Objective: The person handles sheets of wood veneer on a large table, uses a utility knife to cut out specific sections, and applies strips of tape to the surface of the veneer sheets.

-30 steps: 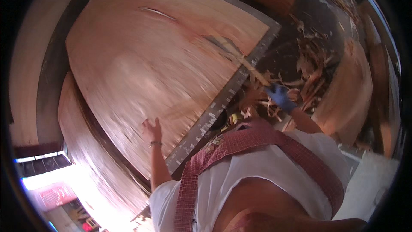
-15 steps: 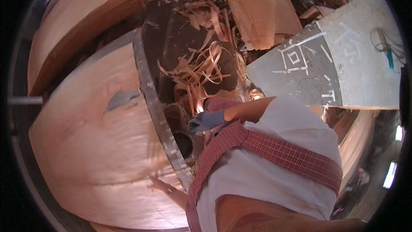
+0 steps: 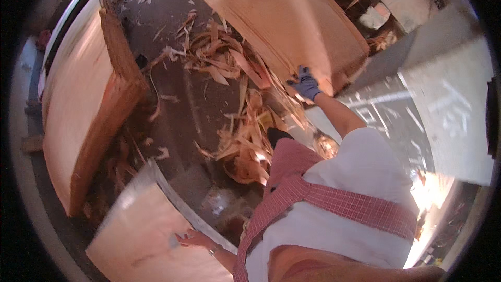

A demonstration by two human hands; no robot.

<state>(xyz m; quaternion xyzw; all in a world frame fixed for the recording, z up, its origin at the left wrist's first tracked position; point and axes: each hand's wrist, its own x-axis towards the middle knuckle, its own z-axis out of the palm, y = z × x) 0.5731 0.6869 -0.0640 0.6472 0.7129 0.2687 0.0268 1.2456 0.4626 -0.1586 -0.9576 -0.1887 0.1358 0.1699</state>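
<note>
My bare left hand [image 3: 193, 238], with a watch or band at its wrist, is over the pale wood veneer sheets [image 3: 151, 230] on a metal-edged table at the lower left. Its fingers are apart, close to a grey patch in the top sheet; whether they touch it I cannot tell. My right hand [image 3: 307, 83] wears a blue-grey glove. It reaches forward with fingers spread at the near end of a large stack of reddish veneer [image 3: 282, 21]. The fingertips appear to rest on the stack, gripping nothing.
Torn veneer strips [image 3: 242, 149] lie heaped on the dark floor [image 3: 177, 99] by my foot. Another thick veneer stack [image 3: 83, 109] stands at the left. A grey board [image 3: 449, 104] with pale markings is at the right. Bright veneer edges [image 3: 430, 198] show below it.
My view has swung toward the stacks. My gloved right hand has moved from beside my leg out to the far stack. My left hand stays over the lower-left sheets.
</note>
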